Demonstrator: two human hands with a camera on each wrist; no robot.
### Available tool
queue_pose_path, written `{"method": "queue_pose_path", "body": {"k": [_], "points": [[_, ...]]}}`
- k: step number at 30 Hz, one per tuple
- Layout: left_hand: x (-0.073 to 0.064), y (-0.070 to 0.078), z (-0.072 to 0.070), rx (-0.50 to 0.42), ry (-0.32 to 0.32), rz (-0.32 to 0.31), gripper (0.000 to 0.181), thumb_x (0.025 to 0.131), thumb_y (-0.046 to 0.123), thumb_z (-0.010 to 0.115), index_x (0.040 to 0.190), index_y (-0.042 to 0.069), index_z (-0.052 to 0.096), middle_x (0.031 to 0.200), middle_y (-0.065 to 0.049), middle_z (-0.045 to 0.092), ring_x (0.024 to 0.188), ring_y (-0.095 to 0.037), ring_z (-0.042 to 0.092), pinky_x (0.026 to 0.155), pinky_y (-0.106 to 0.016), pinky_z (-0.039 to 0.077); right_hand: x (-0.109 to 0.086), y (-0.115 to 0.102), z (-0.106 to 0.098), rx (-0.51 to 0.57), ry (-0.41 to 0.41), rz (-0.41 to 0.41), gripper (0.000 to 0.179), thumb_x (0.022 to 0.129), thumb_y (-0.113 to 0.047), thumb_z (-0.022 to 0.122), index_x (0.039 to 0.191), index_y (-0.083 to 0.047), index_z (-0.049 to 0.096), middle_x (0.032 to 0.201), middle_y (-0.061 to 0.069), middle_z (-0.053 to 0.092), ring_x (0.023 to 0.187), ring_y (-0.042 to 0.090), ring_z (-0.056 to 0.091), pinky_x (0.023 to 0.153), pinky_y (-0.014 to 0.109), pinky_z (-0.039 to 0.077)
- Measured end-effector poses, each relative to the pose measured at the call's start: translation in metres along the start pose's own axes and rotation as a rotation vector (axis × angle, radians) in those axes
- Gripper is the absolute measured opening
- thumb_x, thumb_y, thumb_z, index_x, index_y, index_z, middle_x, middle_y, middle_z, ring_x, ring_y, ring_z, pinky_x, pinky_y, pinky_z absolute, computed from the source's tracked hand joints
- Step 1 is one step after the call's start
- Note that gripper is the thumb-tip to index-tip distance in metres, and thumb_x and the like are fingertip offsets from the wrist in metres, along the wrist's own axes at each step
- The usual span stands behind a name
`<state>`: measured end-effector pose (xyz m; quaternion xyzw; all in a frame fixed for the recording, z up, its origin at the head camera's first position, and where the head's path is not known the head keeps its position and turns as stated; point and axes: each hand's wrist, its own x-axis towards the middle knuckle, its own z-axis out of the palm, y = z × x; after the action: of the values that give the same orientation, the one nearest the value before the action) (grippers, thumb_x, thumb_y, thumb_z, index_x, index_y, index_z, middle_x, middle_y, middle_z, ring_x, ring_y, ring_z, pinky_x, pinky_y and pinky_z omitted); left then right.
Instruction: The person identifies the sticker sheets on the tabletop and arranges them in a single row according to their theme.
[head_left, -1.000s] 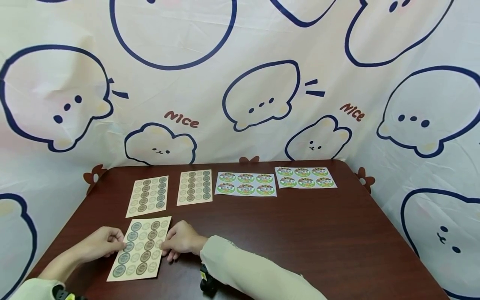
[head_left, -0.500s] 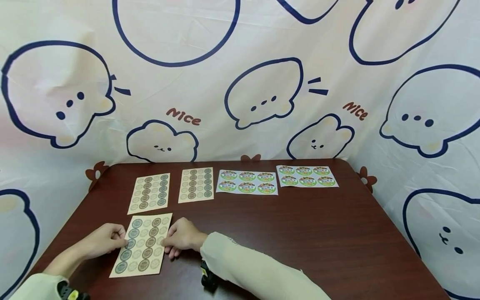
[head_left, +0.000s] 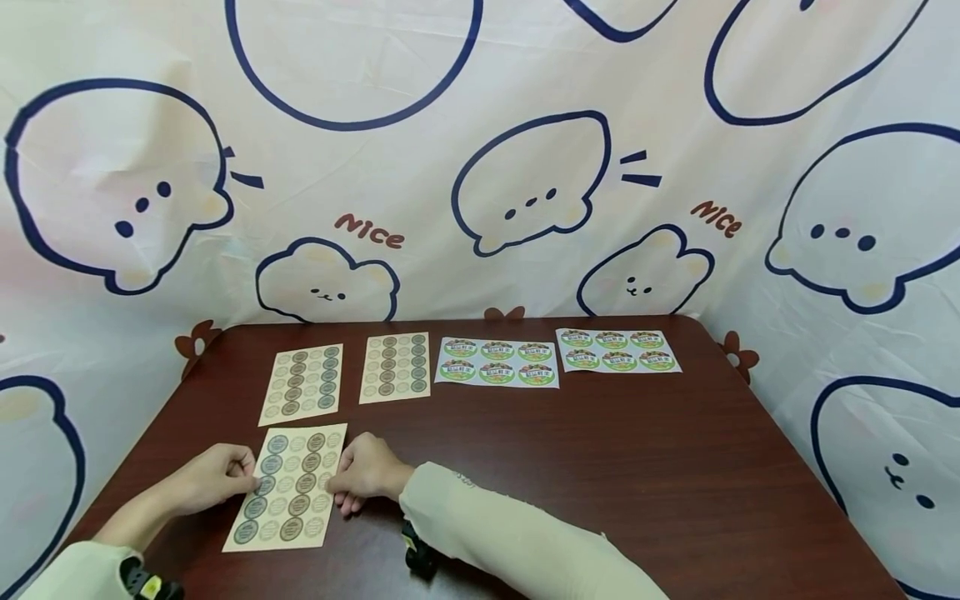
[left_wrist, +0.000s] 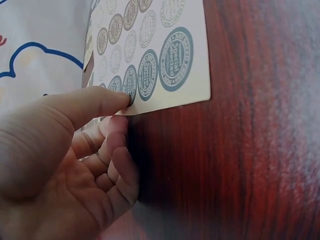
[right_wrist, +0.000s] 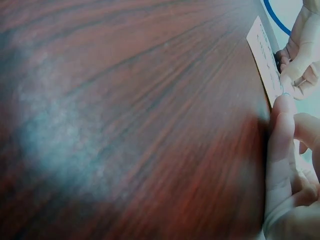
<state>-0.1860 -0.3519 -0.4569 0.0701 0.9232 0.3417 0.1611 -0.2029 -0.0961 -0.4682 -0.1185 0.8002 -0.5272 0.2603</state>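
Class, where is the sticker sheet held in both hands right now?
In the head view, the held sticker sheet is at lower left, between the left hand and right hand, just below the leftmost back sheet.

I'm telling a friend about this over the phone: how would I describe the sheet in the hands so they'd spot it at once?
Start with the dark brown table and go to its near left part. There, between the left hand and right hand, is a cream sheet with rows of round prints. Unlike the four sheets farther back, it is being held.
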Motion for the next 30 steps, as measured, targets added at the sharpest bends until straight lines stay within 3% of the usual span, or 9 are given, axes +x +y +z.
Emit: {"method": "queue_pose_path", "body": {"k": [14,30], "points": [[0.0011,-0.0045,-0.0006,-0.029,-0.013,0.015,0.016,0.089,0.007,0.067,0.081,0.003,0.055,0.065,0.0,0.052,0.055,-0.007,0.046,0.051,-0.022,0.038,0.0,-0.0005,0.0045,-0.04,0.06,0.005,0.034,0.083,0.005,0.071,0.051,-0.002,0.06,0.041,0.005,0.056,0.031,0.007,0.049,0.037,0.023,0.047],[-0.0002,-0.001,0.0015,-0.018,0.035,-0.034,0.023,0.089,0.005,0.069,0.09,0.002,0.046,0.063,-0.001,0.049,0.054,-0.011,0.045,0.052,-0.023,0.037,0.0008,0.0013,0.0072,-0.026,0.107,-0.001,0.035,0.08,0.007,0.074,0.05,-0.002,0.059,0.04,0.007,0.057,0.029,0.007,0.047,0.035,0.022,0.045]]}}
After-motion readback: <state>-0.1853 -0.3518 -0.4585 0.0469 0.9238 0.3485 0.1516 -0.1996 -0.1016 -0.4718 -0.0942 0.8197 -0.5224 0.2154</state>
